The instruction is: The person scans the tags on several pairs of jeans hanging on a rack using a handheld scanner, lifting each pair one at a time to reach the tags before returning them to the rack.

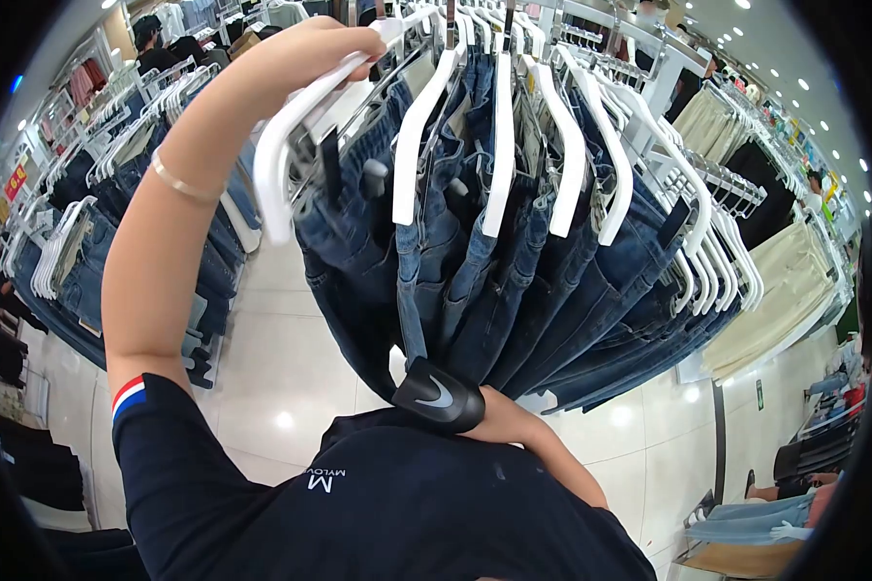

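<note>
High up, my left hand (344,48) has its fingers wrapped round the top of a white hanger (274,174) at the left end of a rack. Dark blue jeans (349,223) hang there, beside several more white hangers (502,145) with jeans. My right arm (543,445) reaches in low under the jeans. A black band or case (441,395) with a grey swoosh sits at its wrist end, against the hem of the hanging jeans. The fingers of my right hand are hidden, so what they touch cannot be seen.
Another rack of jeans (87,261) stands on the left. Cream trousers (780,290) hang at the right. Pale floor tiles (271,387) show below. A person in dark clothing (153,48) is at the upper left; folded garments (746,523) lie lower right.
</note>
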A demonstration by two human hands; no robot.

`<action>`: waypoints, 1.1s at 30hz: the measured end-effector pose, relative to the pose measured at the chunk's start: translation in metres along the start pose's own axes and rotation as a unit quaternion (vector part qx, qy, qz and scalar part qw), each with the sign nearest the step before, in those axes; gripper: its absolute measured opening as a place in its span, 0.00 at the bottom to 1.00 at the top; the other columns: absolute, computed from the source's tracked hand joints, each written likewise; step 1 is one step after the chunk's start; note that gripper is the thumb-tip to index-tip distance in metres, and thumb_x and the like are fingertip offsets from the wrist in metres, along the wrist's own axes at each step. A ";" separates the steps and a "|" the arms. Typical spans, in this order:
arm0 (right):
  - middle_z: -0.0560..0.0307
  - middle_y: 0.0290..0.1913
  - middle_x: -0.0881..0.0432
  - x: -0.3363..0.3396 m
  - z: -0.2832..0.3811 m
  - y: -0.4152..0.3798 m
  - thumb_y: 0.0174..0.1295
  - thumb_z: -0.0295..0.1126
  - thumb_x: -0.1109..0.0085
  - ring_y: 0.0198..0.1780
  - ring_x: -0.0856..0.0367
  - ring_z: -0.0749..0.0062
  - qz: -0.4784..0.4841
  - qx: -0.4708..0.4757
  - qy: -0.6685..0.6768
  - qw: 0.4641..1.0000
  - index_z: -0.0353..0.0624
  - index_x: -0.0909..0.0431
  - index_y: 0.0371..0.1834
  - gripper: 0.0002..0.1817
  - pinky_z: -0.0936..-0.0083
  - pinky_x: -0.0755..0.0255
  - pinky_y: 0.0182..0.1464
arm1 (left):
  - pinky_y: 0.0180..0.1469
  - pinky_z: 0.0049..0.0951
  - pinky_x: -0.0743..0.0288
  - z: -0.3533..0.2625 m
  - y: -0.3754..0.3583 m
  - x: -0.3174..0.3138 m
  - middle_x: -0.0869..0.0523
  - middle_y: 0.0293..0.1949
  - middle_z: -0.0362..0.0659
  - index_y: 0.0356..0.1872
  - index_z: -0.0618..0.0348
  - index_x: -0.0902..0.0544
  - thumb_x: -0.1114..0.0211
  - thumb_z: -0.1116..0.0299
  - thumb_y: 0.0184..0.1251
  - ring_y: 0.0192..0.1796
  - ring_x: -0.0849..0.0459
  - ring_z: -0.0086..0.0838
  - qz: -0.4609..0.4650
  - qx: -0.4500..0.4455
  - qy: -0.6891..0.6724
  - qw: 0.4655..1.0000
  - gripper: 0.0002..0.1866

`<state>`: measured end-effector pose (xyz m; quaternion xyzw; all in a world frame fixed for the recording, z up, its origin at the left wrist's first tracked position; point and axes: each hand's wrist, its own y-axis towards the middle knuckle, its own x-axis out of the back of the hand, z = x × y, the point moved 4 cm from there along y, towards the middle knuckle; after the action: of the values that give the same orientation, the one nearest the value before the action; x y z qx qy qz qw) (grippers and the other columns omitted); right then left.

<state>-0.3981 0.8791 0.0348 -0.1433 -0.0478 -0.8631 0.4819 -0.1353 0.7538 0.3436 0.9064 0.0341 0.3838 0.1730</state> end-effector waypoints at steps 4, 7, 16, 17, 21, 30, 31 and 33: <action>0.46 0.43 0.18 0.003 0.007 0.004 0.49 0.30 0.35 0.46 0.20 0.60 0.012 0.025 0.012 1.000 0.36 0.27 0.49 0.22 0.72 0.30 0.50 | 0.22 0.19 0.39 -0.023 -0.061 0.001 0.25 0.17 0.35 0.21 0.61 0.21 0.40 0.56 0.57 0.18 0.32 0.15 -0.062 0.005 0.004 0.998 0.17; 0.46 0.42 0.18 0.003 0.013 0.007 0.49 0.30 0.35 0.45 0.19 0.60 0.024 0.031 0.015 0.999 0.36 0.27 0.48 0.22 0.72 0.29 0.49 | 0.24 0.16 0.42 -0.023 -0.090 0.011 0.29 0.15 0.32 0.23 0.63 0.20 0.41 0.59 0.61 0.19 0.35 0.13 -0.022 0.044 -0.082 0.995 0.16; 0.47 0.39 0.18 -0.015 0.035 0.004 0.47 0.26 0.35 0.41 0.19 0.59 0.019 0.045 0.009 0.999 0.35 0.25 0.43 0.18 0.72 0.28 0.47 | 0.18 0.11 0.49 -0.019 -0.221 0.041 0.32 0.13 0.31 0.38 0.67 0.25 0.43 0.62 0.63 0.14 0.39 0.10 -0.013 0.139 -0.145 0.980 0.15; 0.47 0.39 0.18 -0.018 0.038 0.003 0.47 0.26 0.35 0.41 0.19 0.59 0.019 0.046 0.015 0.999 0.35 0.24 0.43 0.18 0.72 0.28 0.47 | 0.17 0.11 0.49 -0.013 -0.236 0.047 0.32 0.13 0.31 0.39 0.67 0.26 0.43 0.62 0.63 0.13 0.39 0.10 -0.016 0.148 -0.160 0.976 0.15; 0.46 0.39 0.18 -0.044 0.041 0.001 0.47 0.25 0.36 0.41 0.20 0.59 0.022 0.054 0.008 0.998 0.35 0.25 0.44 0.19 0.72 0.28 0.47 | 0.11 0.11 0.51 0.005 -0.296 0.089 0.32 0.11 0.31 0.40 0.71 0.29 0.43 0.64 0.64 0.09 0.40 0.11 -0.027 0.125 -0.297 0.946 0.16; 0.46 0.44 0.19 -0.115 0.053 -0.001 0.47 0.26 0.36 0.46 0.20 0.60 0.057 0.034 -0.001 0.998 0.36 0.26 0.49 0.22 0.72 0.30 0.50 | 0.05 0.16 0.41 0.010 -0.428 0.200 0.30 0.07 0.35 0.46 0.76 0.37 0.46 0.67 0.67 0.05 0.35 0.18 -0.013 0.117 -0.504 0.855 0.19; 0.46 0.45 0.19 -0.121 0.053 -0.002 0.47 0.26 0.36 0.48 0.21 0.61 0.059 0.019 -0.003 0.998 0.36 0.27 0.50 0.23 0.72 0.30 0.51 | 0.05 0.16 0.41 0.010 -0.441 0.203 0.29 0.07 0.35 0.48 0.77 0.37 0.45 0.67 0.67 0.05 0.34 0.18 -0.041 0.134 -0.498 0.856 0.20; 0.47 0.48 0.20 -0.134 0.053 0.001 0.48 0.26 0.36 0.50 0.21 0.62 0.055 0.035 0.016 0.998 0.36 0.28 0.52 0.25 0.72 0.31 0.53 | 0.07 0.15 0.40 0.012 -0.466 0.210 0.28 0.09 0.36 0.50 0.80 0.38 0.44 0.66 0.66 0.06 0.33 0.17 -0.099 0.169 -0.483 0.853 0.24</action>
<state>-0.3202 0.9998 0.0456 -0.1155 -0.0622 -0.8355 0.5336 0.0534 1.2287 0.3210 0.9848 0.1001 -0.1331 0.0490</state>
